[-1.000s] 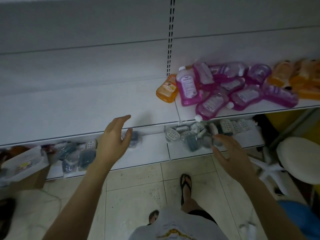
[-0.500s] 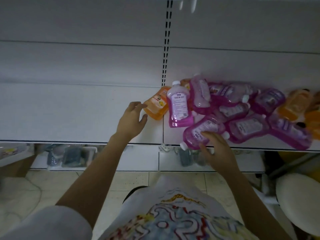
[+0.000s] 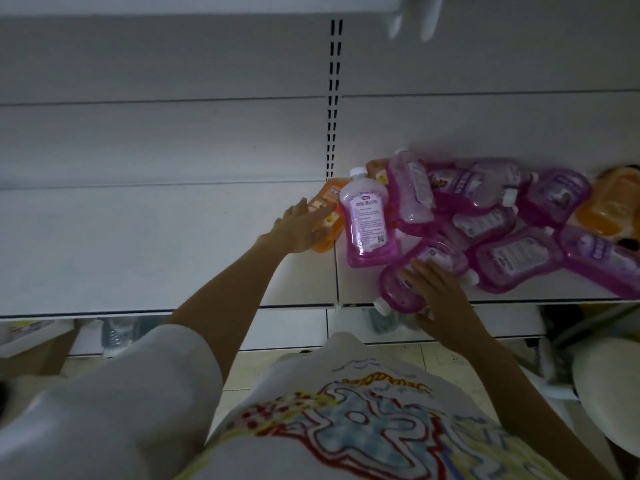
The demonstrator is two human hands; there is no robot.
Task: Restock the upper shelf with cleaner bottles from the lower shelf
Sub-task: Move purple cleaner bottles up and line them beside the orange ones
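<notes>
While left hand [image 3: 303, 225] lays straight fingers on orange bottle [image 3: 330, 199], right hand [image 3: 438, 292] spreads fingers over pink bottle [image 3: 394, 289] at shelf [image 3: 173, 254] edge.

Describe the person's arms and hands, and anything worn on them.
Both the left hand and right hand are bare: no gloves, rings or watch show. A loose, short white sleeve covers the left upper arm; both forearms are bare. The right sleeve is out of view. The white T-shirt carries a red, blue and yellow print.

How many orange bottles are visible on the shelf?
3: one orange bottle under the left hand, one behind the pink bottles, one at the right edge. More may be hidden.
</notes>
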